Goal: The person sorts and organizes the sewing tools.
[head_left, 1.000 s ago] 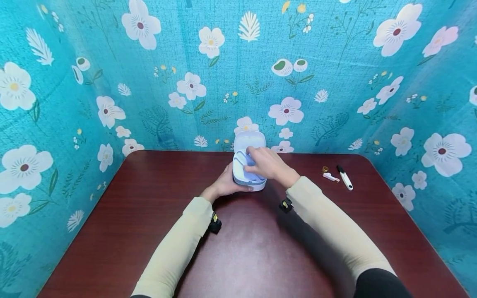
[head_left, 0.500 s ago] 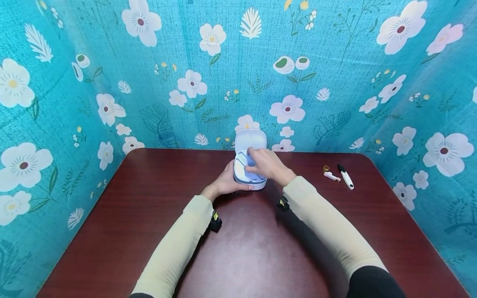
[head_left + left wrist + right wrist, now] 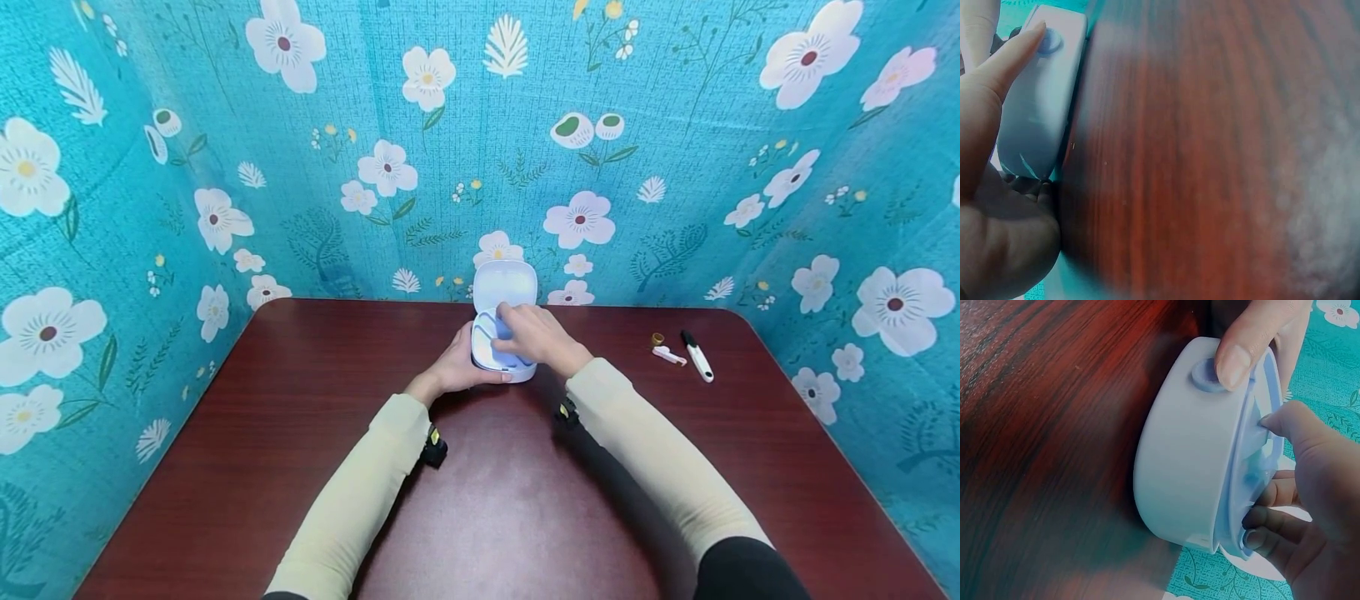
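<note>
Pale-blue open case (image 3: 501, 354): left hand (image 3: 457, 367) grips its side, thumb at button; right hand (image 3: 534, 335) fingers curled inside, contents unclear.

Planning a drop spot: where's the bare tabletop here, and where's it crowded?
Free: the left table half, and the near middle between the sleeves. Crowded: far centre, where left hand and right hand work the white case; the far right has a marker and small bits.
</note>
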### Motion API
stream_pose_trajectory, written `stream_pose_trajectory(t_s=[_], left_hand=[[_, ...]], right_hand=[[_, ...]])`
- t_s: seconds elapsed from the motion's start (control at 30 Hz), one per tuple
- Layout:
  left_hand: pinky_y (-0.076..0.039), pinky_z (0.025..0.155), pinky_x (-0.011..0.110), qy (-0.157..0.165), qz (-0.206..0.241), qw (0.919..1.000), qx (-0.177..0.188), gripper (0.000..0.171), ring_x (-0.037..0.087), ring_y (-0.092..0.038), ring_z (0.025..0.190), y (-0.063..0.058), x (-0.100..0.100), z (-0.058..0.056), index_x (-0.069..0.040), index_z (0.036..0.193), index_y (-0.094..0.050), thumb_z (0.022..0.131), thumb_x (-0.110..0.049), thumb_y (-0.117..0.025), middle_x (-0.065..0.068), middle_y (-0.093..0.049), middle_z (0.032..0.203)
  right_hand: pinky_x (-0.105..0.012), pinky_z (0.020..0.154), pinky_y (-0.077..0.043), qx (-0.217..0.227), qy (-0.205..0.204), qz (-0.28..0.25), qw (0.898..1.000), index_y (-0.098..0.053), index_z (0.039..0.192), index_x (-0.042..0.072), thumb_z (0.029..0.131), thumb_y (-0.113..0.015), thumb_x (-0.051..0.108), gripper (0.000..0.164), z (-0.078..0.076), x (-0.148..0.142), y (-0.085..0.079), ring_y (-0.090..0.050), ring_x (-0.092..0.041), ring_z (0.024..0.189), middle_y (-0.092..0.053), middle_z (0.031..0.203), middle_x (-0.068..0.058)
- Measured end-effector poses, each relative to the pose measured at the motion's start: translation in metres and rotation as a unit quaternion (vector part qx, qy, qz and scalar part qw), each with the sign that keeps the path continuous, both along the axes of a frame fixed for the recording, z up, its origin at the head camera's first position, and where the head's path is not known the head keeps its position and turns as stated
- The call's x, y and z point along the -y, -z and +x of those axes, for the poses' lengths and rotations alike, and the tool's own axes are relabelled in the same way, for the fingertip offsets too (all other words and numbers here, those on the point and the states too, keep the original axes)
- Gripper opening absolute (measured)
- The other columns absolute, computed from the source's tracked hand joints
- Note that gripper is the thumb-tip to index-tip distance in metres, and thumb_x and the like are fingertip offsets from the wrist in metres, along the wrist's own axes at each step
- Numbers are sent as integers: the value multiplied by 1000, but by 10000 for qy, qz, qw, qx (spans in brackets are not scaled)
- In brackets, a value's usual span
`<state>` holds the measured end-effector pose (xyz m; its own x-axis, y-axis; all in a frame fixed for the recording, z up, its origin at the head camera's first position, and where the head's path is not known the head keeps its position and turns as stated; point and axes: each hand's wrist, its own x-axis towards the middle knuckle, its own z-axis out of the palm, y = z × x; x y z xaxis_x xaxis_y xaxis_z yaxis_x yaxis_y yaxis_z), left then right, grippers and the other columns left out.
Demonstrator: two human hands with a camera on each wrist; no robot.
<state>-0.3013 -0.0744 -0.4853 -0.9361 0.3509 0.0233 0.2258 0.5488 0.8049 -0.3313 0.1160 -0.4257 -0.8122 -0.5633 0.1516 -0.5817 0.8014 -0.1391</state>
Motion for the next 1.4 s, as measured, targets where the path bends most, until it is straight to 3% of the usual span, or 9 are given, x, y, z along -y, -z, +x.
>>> stream_pose_trajectory(t_s=[0.37,0.6,0.83,1.4], left_hand=[[-35,114,41,8,9,9999,-114,119,22,-39,137,1,-1,0,-11,158,-19,72,-49,-92,9,-35,152],[-36,113,41,24,-7,9999,-124,119,21,-41,135,9,-1,-6,-13,157,-20,70,-52,-92,8,-38,150],[-37,113,43,-1,51,9999,-139,118,23,-42,134,2,-2,1,-11,158,-21,72,-48,-92,9,-38,150],[-35,115,45,76,72,9999,-136,120,23,-39,138,2,-2,2,-11,161,-17,73,-47,-92,8,-35,154]], right_hand=[[-32,57,-38,300,22,-83,9995,-61,110,6,94,-73,35,36,-2,-1,4,-51,-19,66,-51,74,-3],[-33,60,-40,451,71,-52,9989,-61,117,4,95,-72,35,40,-2,-2,6,-52,-20,71,-54,78,-3],[-33,61,-40,503,99,-66,9987,-61,115,5,95,-73,34,38,-2,-1,6,-52,-20,70,-54,78,-4],[-33,64,-43,700,-100,94,9975,-60,110,4,98,-70,34,33,1,-2,7,-53,-20,69,-54,78,-5]])
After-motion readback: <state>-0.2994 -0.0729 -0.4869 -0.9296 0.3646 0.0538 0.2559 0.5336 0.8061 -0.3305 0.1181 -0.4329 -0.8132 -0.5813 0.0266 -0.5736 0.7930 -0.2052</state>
